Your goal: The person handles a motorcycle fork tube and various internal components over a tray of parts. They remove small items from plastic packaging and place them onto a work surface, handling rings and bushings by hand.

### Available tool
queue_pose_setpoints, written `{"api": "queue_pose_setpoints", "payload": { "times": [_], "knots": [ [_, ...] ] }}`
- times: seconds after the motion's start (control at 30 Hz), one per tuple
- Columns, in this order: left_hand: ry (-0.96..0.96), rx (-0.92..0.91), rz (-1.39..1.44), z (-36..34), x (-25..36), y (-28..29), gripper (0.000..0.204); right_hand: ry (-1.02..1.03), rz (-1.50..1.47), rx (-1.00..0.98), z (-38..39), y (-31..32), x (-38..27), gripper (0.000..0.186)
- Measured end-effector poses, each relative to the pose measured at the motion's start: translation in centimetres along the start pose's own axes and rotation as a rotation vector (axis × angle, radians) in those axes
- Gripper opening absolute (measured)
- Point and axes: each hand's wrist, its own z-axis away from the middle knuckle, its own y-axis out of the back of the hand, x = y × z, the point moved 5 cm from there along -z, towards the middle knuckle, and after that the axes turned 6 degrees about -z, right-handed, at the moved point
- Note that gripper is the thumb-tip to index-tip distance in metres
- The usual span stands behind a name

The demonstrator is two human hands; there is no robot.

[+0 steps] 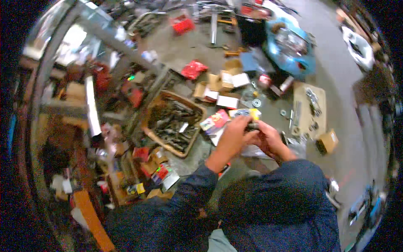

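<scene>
My left hand (235, 136) and my right hand (272, 142) meet in front of me, with fingers closed round a small dark part (253, 126). It looks like metal, but my fingers hide most of it and the picture is blurred. Just left of my left hand lies a pink and yellow box (216, 121). Behind both hands there is a yellow and white packet (255, 112). Under and beside my right hand is clear plastic wrapping (297, 149).
To the left sits a rectangular tub (168, 150) of dark metal parts. Open cardboard boxes (226, 80) lie ahead. A tan board (321, 119) with tools and a small carton (327, 142) are to the right. Beyond is a blue bag (300, 63); cluttered shelving (63, 107) stands left.
</scene>
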Motion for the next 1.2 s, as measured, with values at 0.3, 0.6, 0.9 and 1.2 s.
{"api": "queue_pose_setpoints", "payload": {
  "times": [0.3, 0.6, 0.9, 1.2],
  "knots": [
    [-0.023, -0.357, -0.085, -1.8, 1.5, 15.4, 0.049, 0.094, 0.857, -0.344, -1.4, -12.8, -4.1, 0.022],
    [0.192, -0.197, 0.387, 4.0, 0.5, 26.2, 0.041, -0.005, 1.334, -0.393, -2.5, -27.0, -3.0, 0.023],
    [0.351, 0.194, 0.337, 4.0, -11.6, 34.1, 0.030, 0.146, 1.302, -0.312, -14.2, -31.2, -0.8, 0.031],
    [0.559, 0.736, 0.435, 5.7, -26.2, 35.8, 0.018, 0.231, 0.632, -0.138, -20.5, -28.7, 2.2, 0.030]
  ]
}}
